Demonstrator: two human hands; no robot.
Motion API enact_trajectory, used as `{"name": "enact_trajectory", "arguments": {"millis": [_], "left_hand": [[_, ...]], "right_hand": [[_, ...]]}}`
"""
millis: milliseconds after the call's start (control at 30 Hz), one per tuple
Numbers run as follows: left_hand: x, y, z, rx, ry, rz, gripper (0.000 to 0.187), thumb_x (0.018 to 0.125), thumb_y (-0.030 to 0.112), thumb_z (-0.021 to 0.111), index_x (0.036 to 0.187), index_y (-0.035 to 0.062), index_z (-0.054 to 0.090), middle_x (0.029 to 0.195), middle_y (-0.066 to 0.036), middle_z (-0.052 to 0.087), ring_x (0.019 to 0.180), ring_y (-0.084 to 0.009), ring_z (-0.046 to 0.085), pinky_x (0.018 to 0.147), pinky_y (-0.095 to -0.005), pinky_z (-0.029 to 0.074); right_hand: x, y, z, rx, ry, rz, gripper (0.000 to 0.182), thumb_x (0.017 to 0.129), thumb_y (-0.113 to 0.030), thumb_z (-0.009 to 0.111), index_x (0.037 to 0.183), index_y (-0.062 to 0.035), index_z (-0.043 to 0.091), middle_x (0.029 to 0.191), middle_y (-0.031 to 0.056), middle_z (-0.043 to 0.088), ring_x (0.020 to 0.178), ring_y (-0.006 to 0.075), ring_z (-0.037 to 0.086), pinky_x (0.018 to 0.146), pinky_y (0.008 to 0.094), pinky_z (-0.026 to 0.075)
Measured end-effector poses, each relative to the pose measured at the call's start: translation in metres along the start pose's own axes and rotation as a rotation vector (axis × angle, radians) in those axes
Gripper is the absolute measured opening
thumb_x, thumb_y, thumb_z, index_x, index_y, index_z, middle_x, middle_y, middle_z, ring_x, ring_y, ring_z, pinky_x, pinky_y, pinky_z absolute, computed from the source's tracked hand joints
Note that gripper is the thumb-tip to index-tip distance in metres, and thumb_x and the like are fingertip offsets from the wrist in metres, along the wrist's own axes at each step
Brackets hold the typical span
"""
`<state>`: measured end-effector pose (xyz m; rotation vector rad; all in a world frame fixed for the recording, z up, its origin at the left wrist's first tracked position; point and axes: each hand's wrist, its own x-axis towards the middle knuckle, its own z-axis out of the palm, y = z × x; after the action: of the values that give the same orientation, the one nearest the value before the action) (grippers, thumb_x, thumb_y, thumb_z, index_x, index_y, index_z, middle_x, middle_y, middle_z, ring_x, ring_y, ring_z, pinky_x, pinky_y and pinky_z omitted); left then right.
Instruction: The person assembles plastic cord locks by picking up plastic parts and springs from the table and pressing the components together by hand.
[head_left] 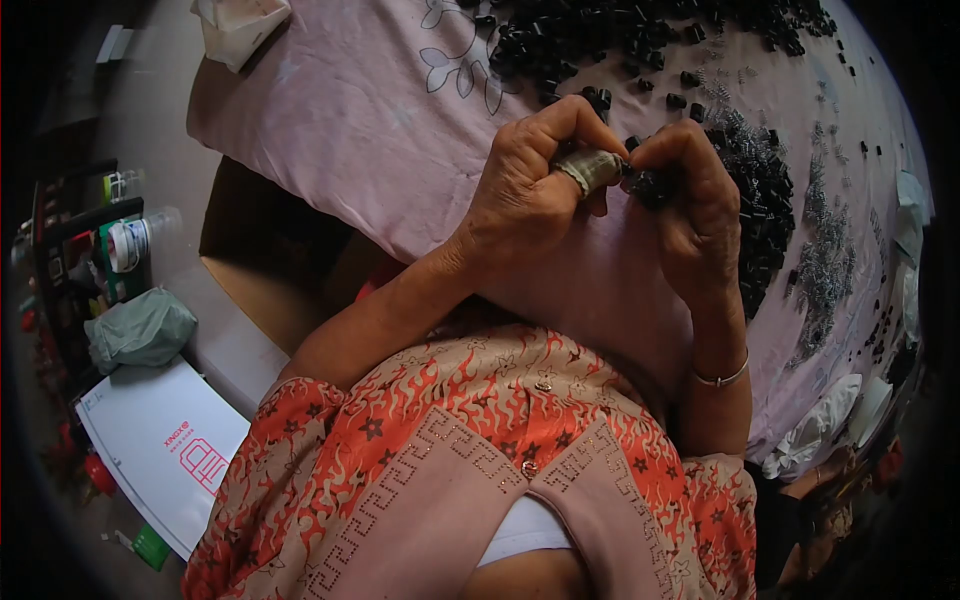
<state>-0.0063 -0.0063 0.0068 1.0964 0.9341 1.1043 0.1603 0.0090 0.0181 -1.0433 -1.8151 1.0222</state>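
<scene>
My left hand (535,170) is closed in a pinch, its thumb wrapped in a pale cloth-like cover (592,171). Its fingertips meet those of my right hand (695,205) at a small black piece. My right hand is curled shut around small black plastic parts (652,188); how many is hidden by the fingers. Both hands are over the near edge of a pink cloth-covered surface (370,130). Right beside my right hand lies a heap of similar black parts (762,200), with small metal springs (825,250) scattered past it.
A larger pile of black parts (570,45) spreads across the far side. An open cardboard box (235,285) stands below the cloth at left. Further left are a white printed box (165,440), a grey-green plastic bag (142,328) and a rack with jars (128,245). Crumpled white plastic (815,425) lies at right.
</scene>
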Motion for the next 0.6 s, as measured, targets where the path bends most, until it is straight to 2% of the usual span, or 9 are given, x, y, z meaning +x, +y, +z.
{"name": "enact_trajectory", "arguments": {"millis": [200,300,367,600], "left_hand": [[0.0011,-0.0009,0.0003,0.015,-0.009,-0.001,0.013,0.088,-0.004,0.049,0.091,0.0042,0.058,0.072,0.001,0.056,0.062,-0.0031,0.051,0.057,-0.0176,0.043],[0.0027,-0.0029,0.0013,0.061,-0.007,0.027,0.014,0.088,-0.005,0.048,0.09,0.0045,0.058,0.072,0.001,0.056,0.061,-0.0032,0.051,0.056,-0.0175,0.043],[0.0,-0.0006,-0.002,0.058,-0.007,0.019,0.014,0.087,-0.005,0.048,0.09,0.0045,0.058,0.071,0.001,0.055,0.061,-0.0033,0.05,0.056,-0.0175,0.042],[0.0032,0.002,-0.0004,0.061,0.002,0.002,0.013,0.087,-0.005,0.048,0.091,0.0042,0.056,0.069,0.001,0.054,0.06,-0.0038,0.05,0.056,-0.0182,0.041]], "right_hand": [[0.0002,0.0007,-0.0015,0.058,-0.008,0.039,0.027,0.068,0.018,0.044,0.086,-0.0017,0.05,0.074,0.0057,0.054,0.068,0.0131,0.055,0.065,0.0231,0.045],[0.0014,-0.0001,-0.0049,0.098,-0.001,0.141,0.028,0.068,0.017,0.044,0.087,-0.0018,0.05,0.074,0.0063,0.055,0.067,0.0141,0.056,0.064,0.0236,0.045],[0.0037,-0.0023,-0.0042,0.014,-0.061,0.057,0.029,0.066,0.017,0.043,0.087,-0.0018,0.05,0.074,0.0072,0.054,0.066,0.0157,0.056,0.063,0.0242,0.045],[0.0064,0.0032,-0.0014,-0.029,-0.035,-0.013,0.032,0.064,0.017,0.041,0.088,-0.0018,0.05,0.073,0.0082,0.053,0.064,0.018,0.056,0.062,0.0244,0.045]]}}
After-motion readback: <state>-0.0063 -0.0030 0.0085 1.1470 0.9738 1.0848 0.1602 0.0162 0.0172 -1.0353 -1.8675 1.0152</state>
